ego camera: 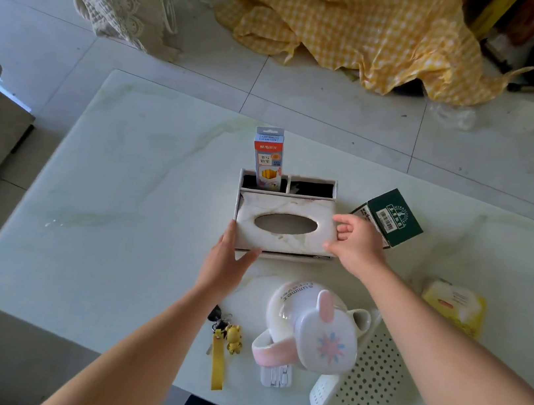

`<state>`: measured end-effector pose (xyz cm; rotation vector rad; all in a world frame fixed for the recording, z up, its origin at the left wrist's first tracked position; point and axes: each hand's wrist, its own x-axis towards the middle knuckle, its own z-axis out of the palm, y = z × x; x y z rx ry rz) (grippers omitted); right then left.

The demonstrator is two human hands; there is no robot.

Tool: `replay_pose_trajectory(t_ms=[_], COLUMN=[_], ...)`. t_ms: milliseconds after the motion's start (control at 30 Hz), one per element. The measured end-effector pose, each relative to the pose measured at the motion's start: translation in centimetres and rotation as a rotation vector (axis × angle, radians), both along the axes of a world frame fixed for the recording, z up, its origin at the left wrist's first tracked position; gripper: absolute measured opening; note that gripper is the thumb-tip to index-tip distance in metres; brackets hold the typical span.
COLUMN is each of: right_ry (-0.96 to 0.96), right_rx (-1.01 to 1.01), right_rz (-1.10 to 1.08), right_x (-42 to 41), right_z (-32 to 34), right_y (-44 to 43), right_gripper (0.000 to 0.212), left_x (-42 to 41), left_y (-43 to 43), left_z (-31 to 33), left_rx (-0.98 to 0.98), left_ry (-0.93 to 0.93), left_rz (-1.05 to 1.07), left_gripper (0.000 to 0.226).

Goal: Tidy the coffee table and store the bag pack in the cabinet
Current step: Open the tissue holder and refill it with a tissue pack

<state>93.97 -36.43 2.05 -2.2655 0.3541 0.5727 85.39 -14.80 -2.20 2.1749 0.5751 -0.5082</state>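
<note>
A marble-patterned tissue box organiser (283,237) with an oval slot stands mid-table on the pale marble coffee table (127,202). A pencil pack (266,157) stands upright in its back left compartment. My left hand (227,262) rests against the organiser's front left corner, fingers spread. My right hand (358,243) touches its right edge, thumb and fingers around the lid's corner. A dark green box (391,217) lies just right of the organiser. No backpack is in view.
Near the front edge lie a yellow bear keychain (225,345), a white and pink mug with lid (312,330), a white perforated basket (374,402) and a yellow tissue pack (454,305). A yellow checked cloth (370,34) lies on the tiled floor beyond.
</note>
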Motion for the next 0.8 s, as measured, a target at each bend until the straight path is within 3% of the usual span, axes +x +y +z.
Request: replay_pose_trajectory(t_ms=[267, 433, 800], right_ry=[-0.057, 0.149, -0.012], right_rx=[-0.125, -0.091, -0.115], right_rz=[-0.002, 0.08, -0.017], right_x=[-0.9, -0.9, 0.0], right_z=[-1.9, -2.6, -2.5], right_y=[-0.5, -0.4, -1.1], right_gripper=[0.062, 0.08, 0.061], left_x=[1.3, 1.7, 4.7], left_y=[-0.1, -0.1, -2.4], left_z=[0.1, 0.1, 0.6], left_rx=[0.053, 0.076, 0.087], left_ry=[-0.051, -0.046, -0.084], left_rz=[0.097, 0.089, 0.07], left_gripper=[0.077, 0.076, 0.069])
